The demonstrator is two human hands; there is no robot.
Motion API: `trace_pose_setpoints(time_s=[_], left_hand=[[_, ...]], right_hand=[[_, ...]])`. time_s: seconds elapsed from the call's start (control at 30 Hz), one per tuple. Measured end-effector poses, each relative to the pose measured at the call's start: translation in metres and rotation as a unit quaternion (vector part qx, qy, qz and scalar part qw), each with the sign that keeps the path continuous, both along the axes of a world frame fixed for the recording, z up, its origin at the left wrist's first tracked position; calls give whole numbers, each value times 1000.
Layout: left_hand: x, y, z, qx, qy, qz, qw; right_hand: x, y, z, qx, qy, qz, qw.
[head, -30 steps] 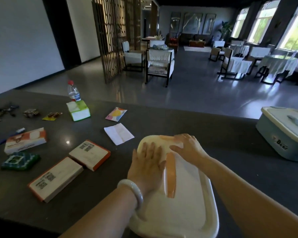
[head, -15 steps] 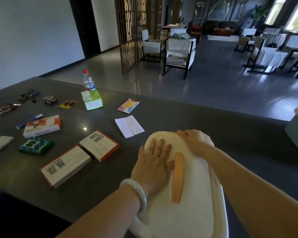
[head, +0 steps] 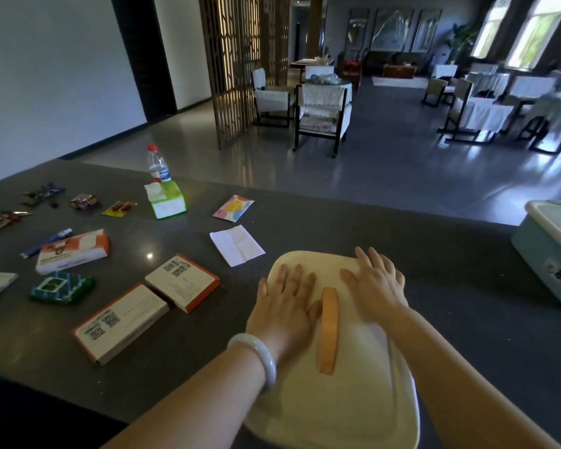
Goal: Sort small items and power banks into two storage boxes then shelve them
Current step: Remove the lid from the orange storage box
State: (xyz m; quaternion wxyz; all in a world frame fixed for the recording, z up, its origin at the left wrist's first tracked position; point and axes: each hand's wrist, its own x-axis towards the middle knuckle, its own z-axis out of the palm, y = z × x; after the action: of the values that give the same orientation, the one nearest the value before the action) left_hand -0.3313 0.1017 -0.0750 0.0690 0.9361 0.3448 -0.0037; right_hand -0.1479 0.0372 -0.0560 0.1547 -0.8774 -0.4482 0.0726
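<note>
A cream storage box (head: pixel 353 403) with an orange handle (head: pixel 328 328) on its closed lid sits on the dark counter right before me. My left hand (head: pixel 284 309) lies flat on the lid left of the handle, fingers spread. My right hand (head: pixel 374 286) lies flat on the lid right of the handle. A pale blue storage box (head: pixel 551 251), lid on, stands at the right edge. Two white-and-orange power bank boxes (head: pixel 182 281) (head: pixel 120 322) lie left of the cream box.
On the counter's left part lie a white-orange packet (head: pixel 72 251), a green pouch (head: pixel 60 286), a blue pen (head: pixel 46 243), a tissue box (head: pixel 166 200), a water bottle (head: pixel 157 163), a colourful sachet (head: pixel 234 207), folded paper (head: pixel 237 244) and small wrapped items (head: pixel 42 202).
My right hand has moved from the lid's far edge to lie flat beside the handle. The left hand stays pressed on the lid. The view has shifted slightly.
</note>
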Motion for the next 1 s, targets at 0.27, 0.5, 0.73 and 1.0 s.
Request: trace_pose_setpoints(time_s=[0.27,0.5,0.73,1.0], left_hand=[[-8,11,19,-48,-61,-2,997],[-70,-14,11,-250,-277,86,924],[-69,-27,9,-317,-311,119,888],[-47,-42,36,-223,-358,79,903]], right_hand=[[-46,-95,-12,152,245,-91,953],[-66,-121,-15,158,307,-152,926],[-73,-123,-2,184,330,-148,914],[-56,-149,25,232,289,-163,914]])
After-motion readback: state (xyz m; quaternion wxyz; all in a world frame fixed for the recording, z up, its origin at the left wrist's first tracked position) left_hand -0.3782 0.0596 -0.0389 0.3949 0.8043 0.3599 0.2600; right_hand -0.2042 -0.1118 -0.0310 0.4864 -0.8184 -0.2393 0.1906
